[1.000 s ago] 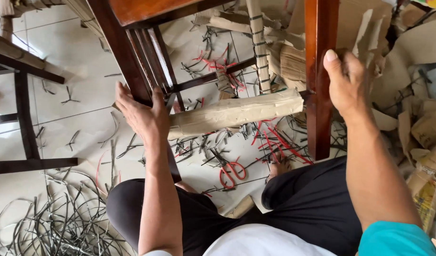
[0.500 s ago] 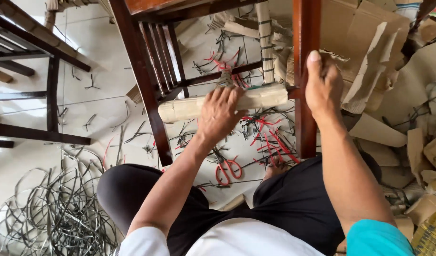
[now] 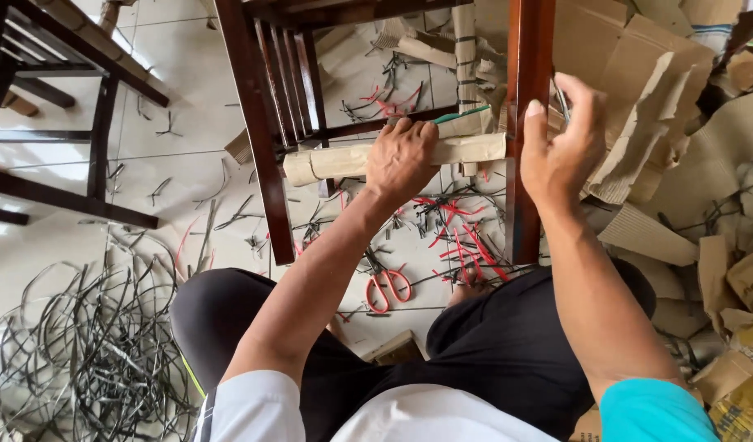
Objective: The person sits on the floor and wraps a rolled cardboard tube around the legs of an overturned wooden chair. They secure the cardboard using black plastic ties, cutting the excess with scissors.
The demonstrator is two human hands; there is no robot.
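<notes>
The chair leg (image 3: 526, 123) is dark wood with a glossy varnish. Its rung wrapping (image 3: 343, 160) is matt, rough brown cardboard. The floor (image 3: 171, 90) is smooth, shiny tile.

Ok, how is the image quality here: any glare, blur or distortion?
Head view: even daylight, with pale glare on the floor tiles at upper left; left hand on the cardboard-wrapped rail is sharp, right hand slightly motion-soft at the fingertips; chair leg looks stretched by the wide lens.
</notes>
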